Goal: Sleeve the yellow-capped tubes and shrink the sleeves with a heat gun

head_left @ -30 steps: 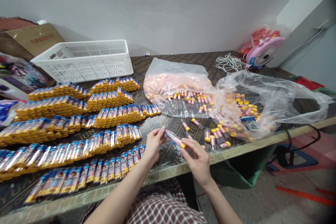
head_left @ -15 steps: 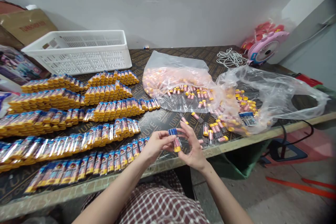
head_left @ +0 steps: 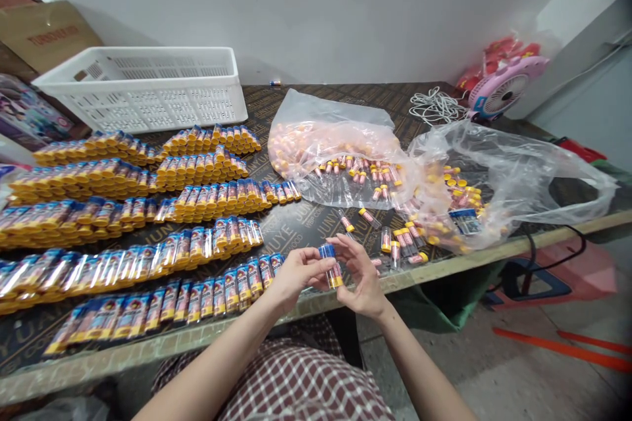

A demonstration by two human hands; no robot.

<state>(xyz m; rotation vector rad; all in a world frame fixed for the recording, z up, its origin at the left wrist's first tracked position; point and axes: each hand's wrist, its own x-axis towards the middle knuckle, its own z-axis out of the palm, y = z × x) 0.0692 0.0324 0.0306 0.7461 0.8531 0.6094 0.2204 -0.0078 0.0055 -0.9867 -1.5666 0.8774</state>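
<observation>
Between my hands, above the table's front edge, is a small clear tube with a blue top and a yellow bottom. My left hand pinches it from the left. On its right side, my right hand curves round it with thumb and fingers at the tube. Stacked rows of wrapped blue-and-yellow tubes lie to the left. Loose yellow-capped tubes are scattered right of my hands. Behind them, an open plastic bag holds many more such tubes.
A white basket stands at the back left beside a cardboard box. On the right are a second plastic bag, a white cable and a pink fan. The table edge runs close in front.
The view has tilted slightly. Both hands remain around the tube, which has turned a little and leans more.
</observation>
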